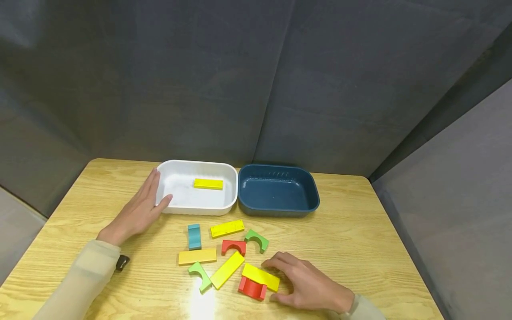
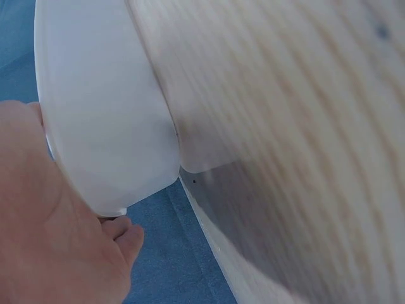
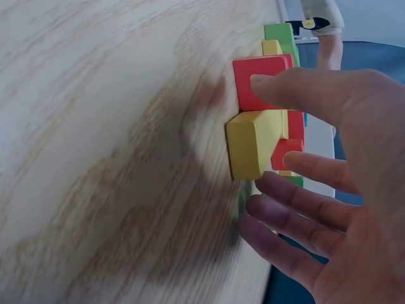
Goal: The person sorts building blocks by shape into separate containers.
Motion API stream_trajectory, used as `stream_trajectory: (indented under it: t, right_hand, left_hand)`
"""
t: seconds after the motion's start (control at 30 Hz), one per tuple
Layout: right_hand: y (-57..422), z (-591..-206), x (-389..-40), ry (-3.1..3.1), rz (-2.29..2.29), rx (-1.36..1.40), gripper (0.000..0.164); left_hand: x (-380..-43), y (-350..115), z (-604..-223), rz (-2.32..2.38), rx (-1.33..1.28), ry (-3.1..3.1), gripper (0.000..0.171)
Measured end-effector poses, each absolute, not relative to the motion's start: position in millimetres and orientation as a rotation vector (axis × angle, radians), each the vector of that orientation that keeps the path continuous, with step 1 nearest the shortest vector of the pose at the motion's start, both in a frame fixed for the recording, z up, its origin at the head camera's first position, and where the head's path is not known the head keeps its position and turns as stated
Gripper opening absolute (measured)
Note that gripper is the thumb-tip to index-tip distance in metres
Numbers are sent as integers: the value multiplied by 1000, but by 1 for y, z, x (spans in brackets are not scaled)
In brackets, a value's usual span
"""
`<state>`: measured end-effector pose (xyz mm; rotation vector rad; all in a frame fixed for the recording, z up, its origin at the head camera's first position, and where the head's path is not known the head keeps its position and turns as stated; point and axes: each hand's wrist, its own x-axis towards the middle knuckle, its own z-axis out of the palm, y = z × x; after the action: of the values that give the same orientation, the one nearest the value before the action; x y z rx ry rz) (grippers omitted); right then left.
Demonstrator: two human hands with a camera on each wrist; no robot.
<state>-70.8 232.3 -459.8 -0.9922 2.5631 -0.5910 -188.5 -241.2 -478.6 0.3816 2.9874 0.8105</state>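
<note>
My left hand (image 1: pixel 138 209) rests against the left end of a white plastic tray (image 1: pixel 230 202), its fingers straight along the outside and its thumb by the near rim. In the left wrist view the hand (image 2: pixel 57 215) meets the edge of the tray (image 2: pixel 107 95). A yellow rectangular block (image 1: pixel 208 184) lies in the tray. My right hand (image 1: pixel 310 282) hovers low with fingers and thumb apart around a yellow block (image 1: pixel 261 276) and a red arch block (image 1: pixel 252 289), which touch each other. In the right wrist view the thumb overlaps the red block (image 3: pixel 247 85); contact is unclear.
A dark blue tray (image 1: pixel 278 212) stands right of the white one. Between the hands lie a blue arch (image 1: pixel 194 238), green arches (image 1: pixel 257 240) (image 1: pixel 201 276), another red arch (image 1: pixel 233 245), and yellow blocks (image 1: pixel 227 228) (image 1: pixel 198 256) (image 1: pixel 227 270). Grey cloth (image 1: pixel 192 80) hangs behind the wooden table (image 1: pixel 352 231).
</note>
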Motion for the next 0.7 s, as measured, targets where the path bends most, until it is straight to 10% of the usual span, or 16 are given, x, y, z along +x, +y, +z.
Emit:
stream_trajectory:
  t: [0.7]
  right_hand:
    - [222,-465,-73,2558,-575,-1018,53]
  left_hand:
    - [-187,-241,-479,827,382,2992,92]
